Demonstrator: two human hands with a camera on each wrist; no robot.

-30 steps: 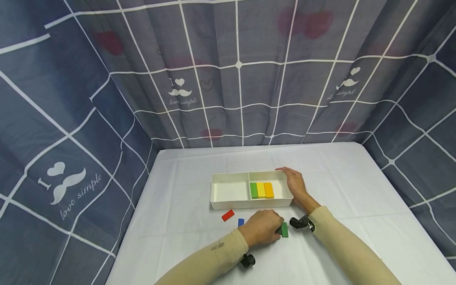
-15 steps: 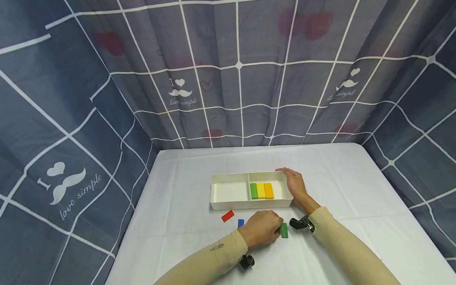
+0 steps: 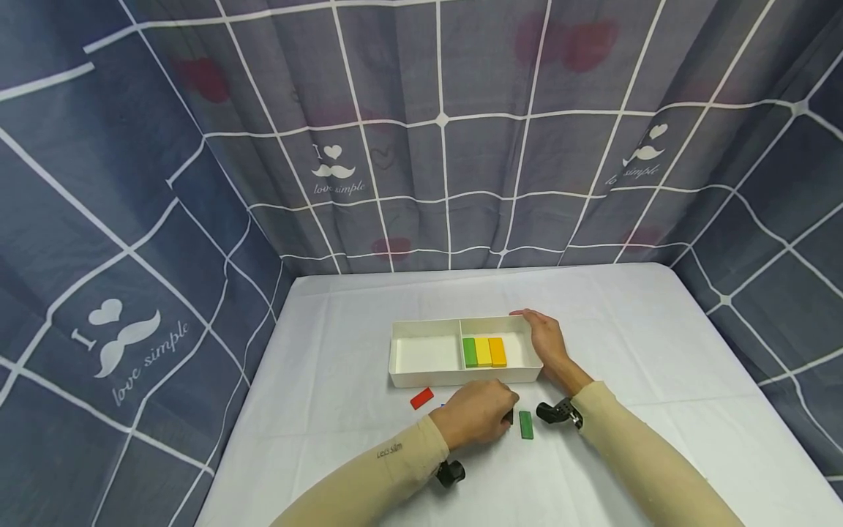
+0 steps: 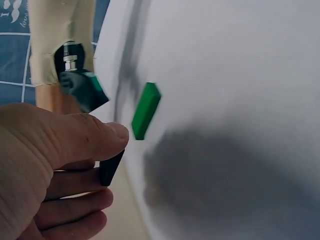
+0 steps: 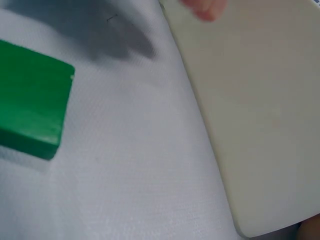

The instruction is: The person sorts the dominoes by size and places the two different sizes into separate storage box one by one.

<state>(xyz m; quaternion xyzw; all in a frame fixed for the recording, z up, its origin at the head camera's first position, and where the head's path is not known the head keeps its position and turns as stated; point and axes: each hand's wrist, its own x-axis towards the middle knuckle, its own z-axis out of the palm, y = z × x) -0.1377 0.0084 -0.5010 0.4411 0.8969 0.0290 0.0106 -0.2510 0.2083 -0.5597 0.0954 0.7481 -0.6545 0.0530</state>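
The table point(image 3: 316, 439) bore the box point(image 3: 421, 379), set crosswise, its right compartment holding three blocks point(image 3: 484, 353) in a row: green, yellow and orange. The right hand point(image 3: 549, 344) gripped the box's right end, fingers bent round the far corner, thumb hidden. The left hand point(image 3: 476, 411) pinched the dark block point(image 4: 111, 169) between thumb and finger, just in front of the box. The step in hand looked like carrying that block; the next move probably called for a steady pinch and enough lift to clear the box's near wall. In the left wrist view, its long axis slanted steeply, upper end under the thumb, bare end toward the picture's bottom; its true tilt could not be told. Right of it, the loose green block point(image 3: 526, 424) lay lengthwise toward the person; the red block point(image 3: 421, 398) lay aslant. Only a sliver of the blue block point(image 3: 443, 405) showed.
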